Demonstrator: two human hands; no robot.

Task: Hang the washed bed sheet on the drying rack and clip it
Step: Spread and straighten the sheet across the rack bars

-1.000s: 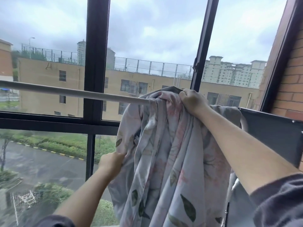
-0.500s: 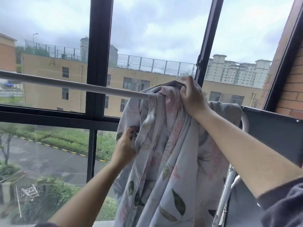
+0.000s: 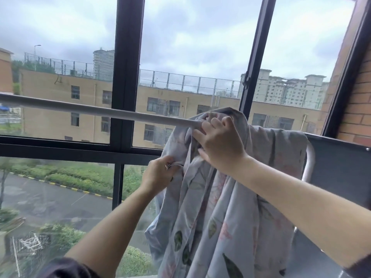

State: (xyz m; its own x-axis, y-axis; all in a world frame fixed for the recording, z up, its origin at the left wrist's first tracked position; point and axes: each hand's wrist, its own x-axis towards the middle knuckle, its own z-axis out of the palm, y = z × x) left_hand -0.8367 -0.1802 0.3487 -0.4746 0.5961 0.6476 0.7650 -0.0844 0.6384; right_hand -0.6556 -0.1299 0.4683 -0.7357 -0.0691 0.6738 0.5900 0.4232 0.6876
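Observation:
A pale grey bed sheet [image 3: 230, 213] with pink flowers and green leaves hangs bunched over the right end of a white rack bar [image 3: 96, 112], which runs across the window. My right hand [image 3: 220, 143] sits high on the bunched cloth just below the bar, fingers curled into its folds. Lower and to the left, my left hand [image 3: 160, 175] pinches the sheet's left edge. The bar's right part is hidden under the cloth. No clips are in view.
Black window frames [image 3: 126, 77] stand right behind the bar. A dark panel [image 3: 341, 163] and a white curved rack tube [image 3: 310, 161] are at the right, beside a brick wall [image 3: 359, 109]. The bar to the left of the sheet is bare.
My left hand has climbed from low on the sheet's edge to just under the bar and now pinches the edge. My right hand has shifted down from the top of the bunch onto its front.

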